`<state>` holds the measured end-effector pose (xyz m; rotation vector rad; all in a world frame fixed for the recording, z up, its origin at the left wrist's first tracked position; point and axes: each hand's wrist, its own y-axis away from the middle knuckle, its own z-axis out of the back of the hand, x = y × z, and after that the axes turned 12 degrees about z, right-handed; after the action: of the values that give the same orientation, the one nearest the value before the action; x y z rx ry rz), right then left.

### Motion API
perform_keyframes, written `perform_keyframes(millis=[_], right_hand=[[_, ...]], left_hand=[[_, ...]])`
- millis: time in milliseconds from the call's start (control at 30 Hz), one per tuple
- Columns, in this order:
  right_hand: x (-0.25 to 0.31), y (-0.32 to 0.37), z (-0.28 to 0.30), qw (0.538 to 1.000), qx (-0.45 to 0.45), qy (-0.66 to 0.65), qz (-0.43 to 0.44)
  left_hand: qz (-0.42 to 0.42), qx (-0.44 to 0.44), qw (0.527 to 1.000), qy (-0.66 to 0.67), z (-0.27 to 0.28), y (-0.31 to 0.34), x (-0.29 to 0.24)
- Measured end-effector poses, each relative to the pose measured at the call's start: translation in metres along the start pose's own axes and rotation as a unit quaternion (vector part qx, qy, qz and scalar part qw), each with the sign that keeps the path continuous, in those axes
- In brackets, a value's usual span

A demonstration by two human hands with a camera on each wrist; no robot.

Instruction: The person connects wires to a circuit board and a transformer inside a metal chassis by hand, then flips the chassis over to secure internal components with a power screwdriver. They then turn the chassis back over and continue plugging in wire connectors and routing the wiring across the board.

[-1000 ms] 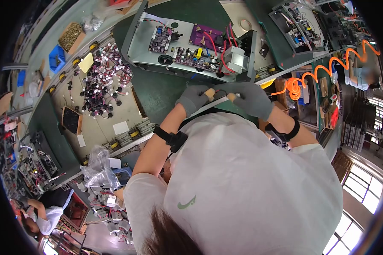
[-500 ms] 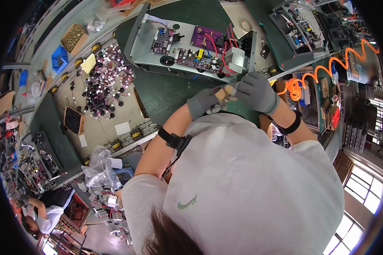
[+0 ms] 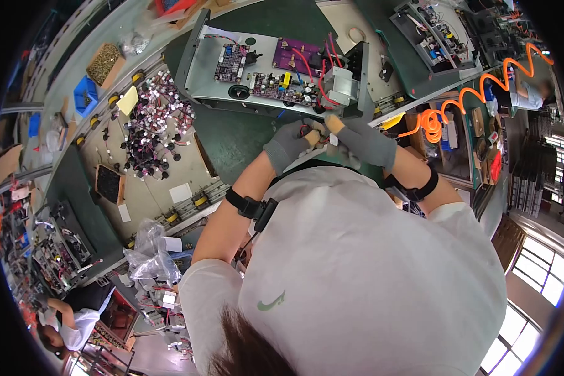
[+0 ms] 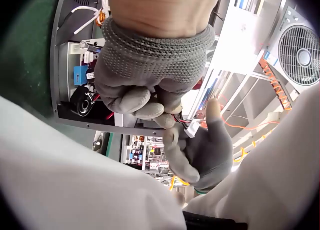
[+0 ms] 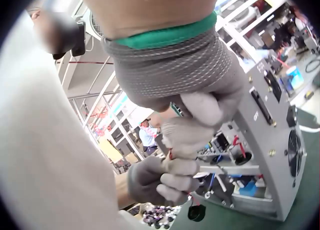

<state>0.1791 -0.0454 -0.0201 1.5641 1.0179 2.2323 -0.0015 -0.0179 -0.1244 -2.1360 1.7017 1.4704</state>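
Observation:
Both hands wear grey gloves with pale fingertips and work close together before the chest. My left hand (image 3: 288,145) pinches a thin red-and-black cable with a white plug (image 4: 191,130) at one end. Below the left fingers in the right wrist view hangs a round black part (image 5: 196,212) on red wire. My right hand (image 3: 366,144) faces it, thumb spread from its bent fingers, the plug between them in the left wrist view. Just beyond the hands stands an open metal chassis (image 3: 213,91) with circuit boards, red wires and a silver box-shaped part (image 3: 341,88).
A pile of wired black parts (image 3: 160,119) with white plugs lies left of the green work surface (image 3: 229,141). Further left stand a blue bin (image 3: 84,95) and a box of small brass-coloured pieces (image 3: 105,62). An orange coiled hose (image 3: 476,94) hangs at right.
The hands, apart with a wire between them at first, came together and are now slightly apart again. The right thumb has lifted away from the fingers, and a white plug shows between the hands.

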Motion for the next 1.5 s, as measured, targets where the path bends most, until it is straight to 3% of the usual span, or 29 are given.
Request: perform_keyframes(millis=[33, 133, 167, 200, 267, 300, 333, 367, 400, 467, 533, 567, 600, 633, 667, 700, 733, 767, 800, 867, 900, 967, 1000, 1067, 1200, 1267, 1300, 1367, 1500], right_hand=[[0.008, 0.000, -0.007, 0.992, 0.033, -0.119, -0.020], [0.014, -0.004, -0.012, 0.971, 0.115, -0.183, -0.097], [-0.010, -0.010, -0.006, 0.958, 0.165, -0.229, -0.042], [-0.024, -0.013, -0.005, 0.958, 0.168, -0.229, -0.042], [-0.032, -0.015, -0.007, 0.968, 0.130, -0.181, 0.117], [-0.029, -0.008, -0.004, 0.954, 0.004, 0.158, 0.255], [-0.021, 0.001, 0.000, 0.954, 0.005, 0.158, 0.254], [-0.013, 0.010, 0.004, 0.883, -0.063, 0.393, 0.249], [-0.007, 0.016, 0.007, 0.754, -0.127, 0.603, 0.227], [-0.005, 0.020, 0.005, 0.724, -0.149, 0.615, 0.275], [-0.008, 0.018, 0.002, 0.590, -0.212, 0.670, 0.398], [-0.008, 0.014, 0.003, 0.588, -0.211, 0.670, 0.401], [-0.008, 0.009, 0.003, 0.563, -0.189, 0.650, 0.474], [-0.008, 0.005, 0.002, 0.536, -0.167, 0.624, 0.544], [-0.006, 0.001, -0.001, 0.536, -0.166, 0.622, 0.547], [-0.004, -0.003, -0.005, 0.530, -0.136, 0.608, 0.574], [-0.002, -0.005, -0.008, 0.524, -0.106, 0.595, 0.601], [-0.003, -0.004, -0.011, 0.553, -0.077, 0.596, 0.577], [-0.001, -0.006, -0.015, 0.552, -0.076, 0.596, 0.578], [0.003, -0.011, -0.022, 0.665, -0.057, 0.507, 0.546], [0.004, -0.013, -0.021, 0.663, -0.056, 0.507, 0.547], [0.009, -0.016, -0.017, 0.816, 0.012, 0.312, 0.487], [0.013, -0.015, -0.015, 0.815, 0.011, 0.315, 0.485], [0.023, -0.013, -0.016, 0.865, 0.058, 0.263, 0.423], [0.019, -0.021, -0.020, 0.886, 0.061, 0.228, 0.399], [0.015, -0.023, -0.022, 0.936, 0.025, 0.211, 0.281], [0.017, -0.024, -0.025, 0.935, 0.030, 0.213, 0.281], [0.021, -0.025, -0.032, 0.955, -0.035, 0.234, 0.178], [0.019, -0.029, -0.036, 0.950, 0.012, 0.232, 0.208]], left_hand=[[-0.007, -0.025, 0.999, -0.028, 0.002, -0.004, 0.006], [0.003, -0.039, 0.995, -0.095, -0.001, 0.002, 0.001], [0.018, -0.028, 0.990, -0.138, -0.002, 0.005, -0.003], [0.018, -0.030, 0.990, -0.137, 0.000, 0.005, 0.001], [-0.023, -0.029, 0.979, -0.200, 0.003, 0.004, 0.011], [-0.023, -0.031, 0.979, -0.198, 0.005, 0.006, 0.012], [-0.015, -0.051, 0.960, -0.273, 0.007, 0.012, 0.013], [-0.008, -0.070, 0.935, -0.347, 0.009, 0.018, 0.011], [-0.008, -0.069, 0.935, -0.347, 0.009, 0.024, 0.007], [0.021, 0.006, 0.944, -0.330, 0.008, 0.038, -0.005], [0.021, -0.009, 0.939, -0.343, 0.002, 0.048, -0.011], [0.022, -0.028, 0.934, -0.354, 0.000, 0.053, -0.014], [0.022, -0.032, 0.935, -0.352, -0.005, 0.058, -0.016], [0.022, -0.107, 0.931, -0.349, -0.013, 0.060, -0.017], [0.023, -0.182, 0.920, -0.346, -0.020, 0.060, -0.019], [0.024, -0.185, 0.920, -0.346, -0.026, 0.058, -0.020], [-0.029, -0.223, 0.909, -0.351, -0.032, 0.055, -0.021], [-0.083, -0.259, 0.894, -0.355, -0.034, 0.054, -0.021], [-0.084, -0.260, 0.894, -0.355, -0.030, 0.051, -0.019], [-0.087, -0.216, 0.872, -0.431, -0.019, 0.043, -0.012], [-0.088, -0.217, 0.872, -0.430, -0.016, 0.045, -0.010], [-0.051, -0.164, 0.924, -0.342, -0.012, 0.050, -0.009], [-0.055, -0.162, 0.924, -0.341, -0.010, 0.049, -0.006], [-0.065, -0.162, 0.930, -0.322, -0.005, 0.047, 0.002], [-0.045, -0.166, 0.948, -0.267, 0.003, 0.048, 0.002], [-0.071, -0.277, 0.879, -0.383, 0.002, 0.042, 0.007], [-0.071, -0.281, 0.879, -0.379, -0.001, 0.042, 0.007], [-0.102, -0.326, 0.842, -0.417, -0.007, 0.044, 0.005], [-0.153, -0.365, 0.801, -0.449, -0.002, 0.040, 0.015]])
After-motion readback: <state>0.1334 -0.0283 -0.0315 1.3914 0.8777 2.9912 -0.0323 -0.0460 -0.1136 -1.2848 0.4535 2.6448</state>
